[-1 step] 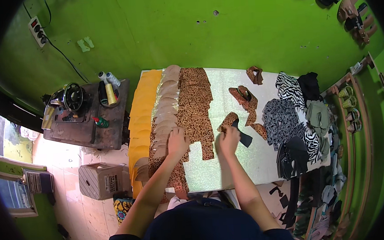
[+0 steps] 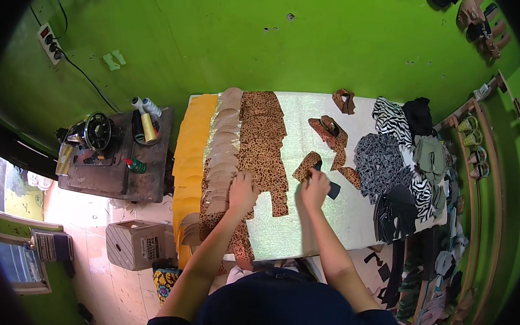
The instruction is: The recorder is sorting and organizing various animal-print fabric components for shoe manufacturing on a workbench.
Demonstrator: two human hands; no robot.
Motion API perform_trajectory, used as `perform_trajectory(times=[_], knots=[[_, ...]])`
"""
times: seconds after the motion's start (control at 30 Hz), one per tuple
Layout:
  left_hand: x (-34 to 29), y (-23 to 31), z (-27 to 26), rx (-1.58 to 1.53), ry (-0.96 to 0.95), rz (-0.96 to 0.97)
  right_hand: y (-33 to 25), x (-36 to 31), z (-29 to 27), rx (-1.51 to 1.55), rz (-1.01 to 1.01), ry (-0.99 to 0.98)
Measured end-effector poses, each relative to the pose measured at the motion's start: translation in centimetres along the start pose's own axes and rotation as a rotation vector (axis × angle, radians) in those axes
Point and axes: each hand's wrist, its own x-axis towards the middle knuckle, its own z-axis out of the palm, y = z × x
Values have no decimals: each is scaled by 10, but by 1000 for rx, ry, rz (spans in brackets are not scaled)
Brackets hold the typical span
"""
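With thin, floppy pieces like these, I reckon the left hand works best as a soft paperweight. It's laid down, not clenched, where the column of overlapping tan half-round pieces meets the column of brown-and-black leopard-print fabric pieces, toward the left edge of the white table with a shiny silvery top. Go light there: they overlap like roof shingles, so a sideways drag would probably skew several at once.

The right hand is the fiddly one. Its fingers are at a loose, curved leopard-print piece, with a flat black piece poking out to the right, roughly mid-surface. Honestly can't tell from up here whether it's pinching either one or just touching; the hand hides its own fingertips. Either way, I'd handle these by the edge, one layer at a time, so the curve doesn't crease.

The other loose leopard-print pieces are spread toward the far edge, and the black-and-grey patterned fabric heap is over by the right edge. I'd mind the sleeve and elbow around that heap.
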Motion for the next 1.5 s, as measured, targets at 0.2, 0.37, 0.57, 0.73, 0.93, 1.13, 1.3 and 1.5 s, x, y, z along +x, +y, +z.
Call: perform_trajectory(times=[0.2, 0.37, 0.57, 0.73, 0.93, 1.13, 1.3, 1.5], knots=[[19, 54, 49, -100, -103, 189, 44, 27, -32, -114, 54, -32], [60, 108, 98, -106, -204, 211, 62, 51, -26, 6, -6, -298], [90, 145, 107, -105, -6, 497, 78, 61, -38, 6, -305, -152], [78, 167, 74, -364, -566, 156, 91, 61, -65, 47, -447, 6], [36, 169, 67, -721, -582, -147, 108, 52, -78, 458, -263, -389], [8, 194, 26, -280, -648, 188, 95, 56, -118, 623, -631, -462], [-6, 203, 20, -305, -698, 276, 106, 59, -129, 594, -364, -1219], [-27, 195, 27, -537, -777, 9, 139, 58, -128, 814, -152, -1429]])
